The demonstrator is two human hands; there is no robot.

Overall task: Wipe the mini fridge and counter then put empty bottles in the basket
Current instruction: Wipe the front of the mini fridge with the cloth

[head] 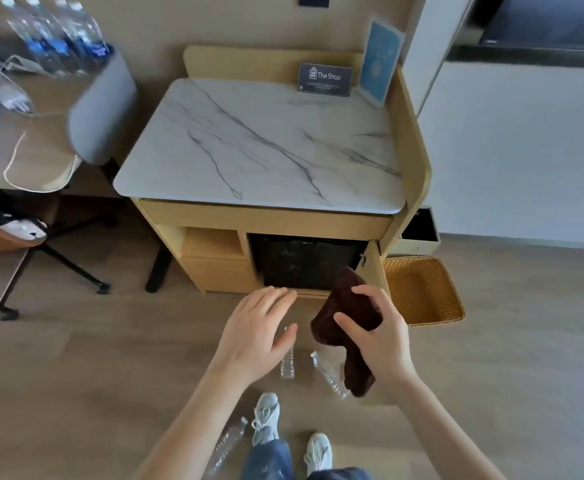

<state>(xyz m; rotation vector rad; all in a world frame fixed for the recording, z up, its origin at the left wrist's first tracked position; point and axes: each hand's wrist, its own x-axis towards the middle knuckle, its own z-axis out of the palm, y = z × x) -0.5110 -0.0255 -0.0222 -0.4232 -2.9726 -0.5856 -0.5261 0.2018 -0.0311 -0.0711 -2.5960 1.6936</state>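
Note:
My right hand [378, 336] grips a dark brown cloth [349, 317] in the air, in front of the black mini fridge [304, 263] set into a wooden cabinet. My left hand [256, 332] hovers open beside it, fingers spread, holding nothing. The white marble counter [262, 143] tops the cabinet. Three empty clear bottles lie on the wood floor: one [287, 363] below my left hand, one [330, 375] partly behind the cloth, one [226, 445] by my left shoe. A woven basket [422, 289] stands on the floor right of the cabinet.
A dark "The Shop" sign [325, 79] and a blue card [380, 60] stand at the counter's back right. To the left are a grey office chair [100, 109] and a desk [13, 143] with full water bottles [58, 36] and a cable. My shoes [266, 417] are below.

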